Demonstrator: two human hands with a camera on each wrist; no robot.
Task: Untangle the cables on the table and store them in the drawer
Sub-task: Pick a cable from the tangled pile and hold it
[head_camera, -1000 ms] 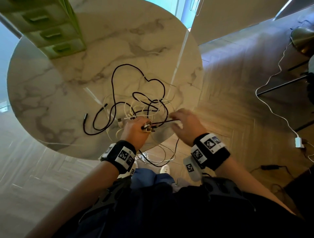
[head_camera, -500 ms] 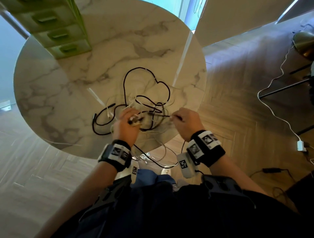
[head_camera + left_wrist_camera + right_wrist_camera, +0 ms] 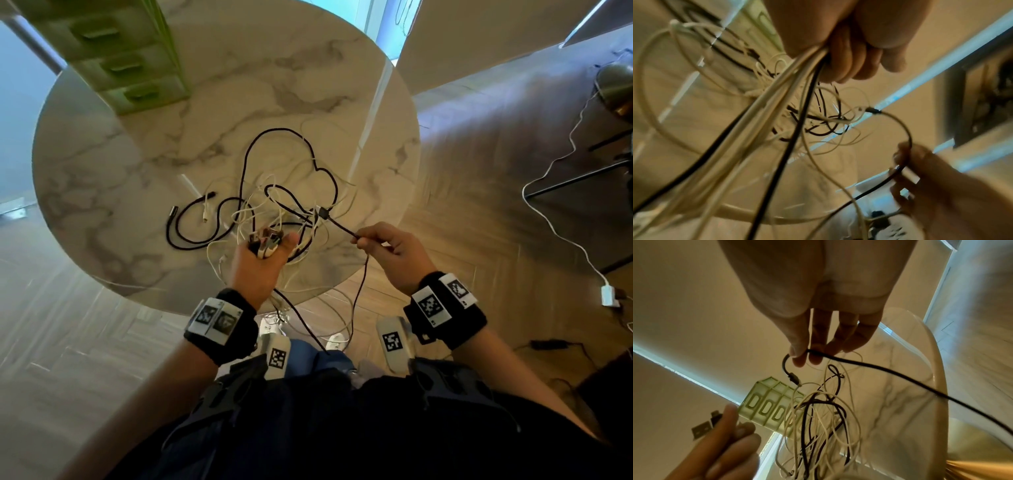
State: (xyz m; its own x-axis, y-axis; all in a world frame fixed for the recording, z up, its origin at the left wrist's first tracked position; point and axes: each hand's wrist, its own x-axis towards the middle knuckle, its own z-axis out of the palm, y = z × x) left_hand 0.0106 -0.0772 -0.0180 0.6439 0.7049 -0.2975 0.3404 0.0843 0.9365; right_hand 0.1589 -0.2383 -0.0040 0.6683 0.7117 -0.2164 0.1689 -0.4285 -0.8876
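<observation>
On marble table [image 3: 137, 192], tangled cables [image 3: 274, 205]; wood floor [image 3: 496, 171] around.

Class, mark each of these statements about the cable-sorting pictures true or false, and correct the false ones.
1. The left hand grips a bundle of cable ends. True.
2. The right hand pinches a white cable. False: it pinches a black cable.
3. The green drawer unit stands on the table. True.
4. All the cables lie wholly on the table. False: some hang over its near edge.
5. A drawer stands pulled open. False: all visible drawers are closed.
</observation>
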